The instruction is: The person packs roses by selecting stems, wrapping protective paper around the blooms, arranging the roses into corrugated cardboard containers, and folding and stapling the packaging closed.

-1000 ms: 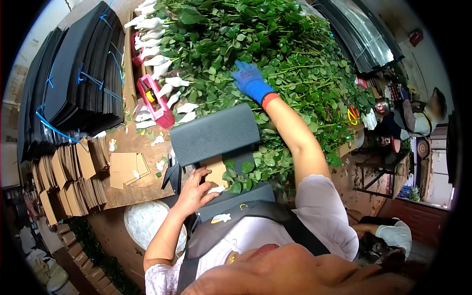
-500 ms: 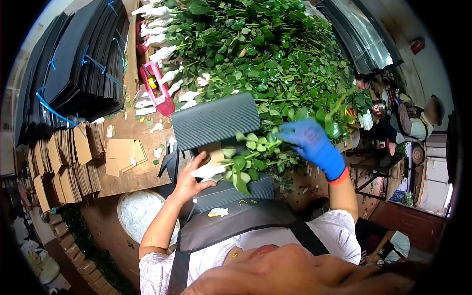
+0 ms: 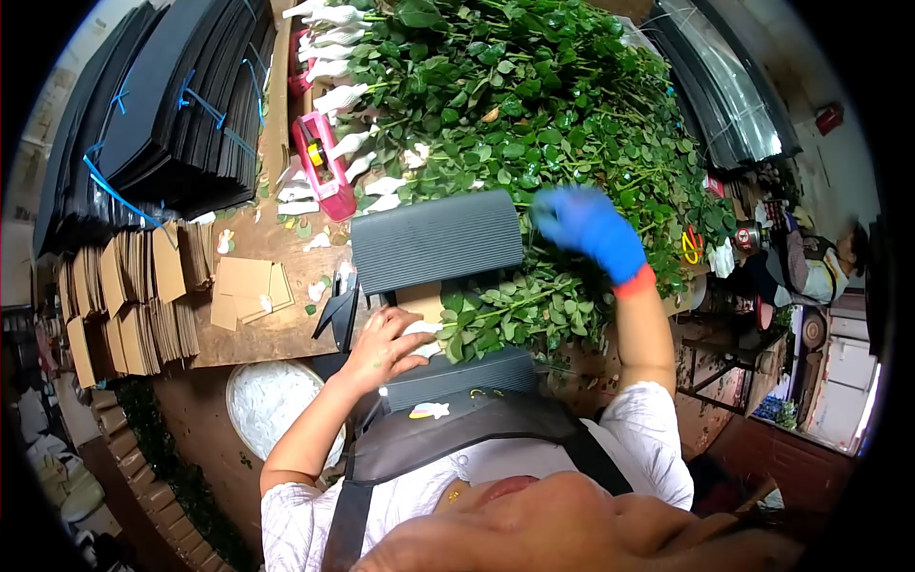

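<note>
My bare left hand has its fingers curled round the head end of a rose in a white sleeve. The rose's leafy green stems stretch right, between a dark ribbed cardboard flap and a lower ribbed flap near my apron. A piece of tan cardboard shows beside the sleeve. My right hand, in a blue glove with a red cuff, is above the foliage, right of the upper flap. Its fingers are smeared by motion, and I see no stem in it.
A large pile of roses covers the bench's far side. Beside it are a pink tape dispenser, black scissors and tan cardboard pieces. Stacked black sheets stand left; a white tub is below. Another person is right.
My right hand has moved up and left, off the stems. The rose has been lowered among the other stems between the flaps, my left hand still at its white head.
</note>
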{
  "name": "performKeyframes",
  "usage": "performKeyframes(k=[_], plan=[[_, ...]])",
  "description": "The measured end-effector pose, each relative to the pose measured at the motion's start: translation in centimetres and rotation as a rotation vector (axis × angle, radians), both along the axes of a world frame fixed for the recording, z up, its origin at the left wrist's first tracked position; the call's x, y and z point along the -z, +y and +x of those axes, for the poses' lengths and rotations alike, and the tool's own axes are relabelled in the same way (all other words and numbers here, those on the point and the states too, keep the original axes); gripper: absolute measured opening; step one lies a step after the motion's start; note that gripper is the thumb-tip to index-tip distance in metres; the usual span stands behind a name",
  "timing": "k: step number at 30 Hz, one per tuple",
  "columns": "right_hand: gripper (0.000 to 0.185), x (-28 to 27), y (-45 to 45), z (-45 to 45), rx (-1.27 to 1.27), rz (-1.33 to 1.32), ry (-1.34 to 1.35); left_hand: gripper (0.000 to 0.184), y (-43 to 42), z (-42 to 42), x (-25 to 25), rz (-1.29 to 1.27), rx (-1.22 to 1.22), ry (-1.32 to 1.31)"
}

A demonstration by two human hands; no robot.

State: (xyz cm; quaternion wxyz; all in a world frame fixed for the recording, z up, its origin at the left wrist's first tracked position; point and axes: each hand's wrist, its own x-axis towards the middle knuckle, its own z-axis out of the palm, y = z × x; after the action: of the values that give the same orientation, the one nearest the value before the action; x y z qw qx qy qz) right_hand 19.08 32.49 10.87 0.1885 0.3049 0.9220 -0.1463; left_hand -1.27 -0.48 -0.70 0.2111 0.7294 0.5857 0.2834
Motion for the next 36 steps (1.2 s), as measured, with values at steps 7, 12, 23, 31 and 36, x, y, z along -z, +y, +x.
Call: performKeyframes(k=[7, 12, 23, 31, 36], plan=[[0.041, 11.2, 6.4, -6.0, 0.119, 0.167, -0.283, 0.052, 0.1, -0.2, -0.6, -0.011, -0.016, -0.002], [0.025, 6.6, 5.5, -5.2, -0.012, 0.143, -0.204, 0.053, 0.1, -0.2, -0.2, -0.093, -0.005, -0.072], [0.025, 13.0, 16.8, -14.5, 0.171, 0.828, 0.371, 0.021, 0.9, 0.0, 1.0, -0.054, -0.050, -0.191], [0.025, 5.6, 10.5, -0.6, 0.092, 0.548, 0.871, 0.022, 0.5, 0.9, 1.6, -0.012, -0.120, -0.197], [0.027, 3.2, 8.5, 0.9, -0.048, 0.506, 0.763, 0.019, 0.6, 1.1, 1.0, -0.017, -0.130, -0.182]])
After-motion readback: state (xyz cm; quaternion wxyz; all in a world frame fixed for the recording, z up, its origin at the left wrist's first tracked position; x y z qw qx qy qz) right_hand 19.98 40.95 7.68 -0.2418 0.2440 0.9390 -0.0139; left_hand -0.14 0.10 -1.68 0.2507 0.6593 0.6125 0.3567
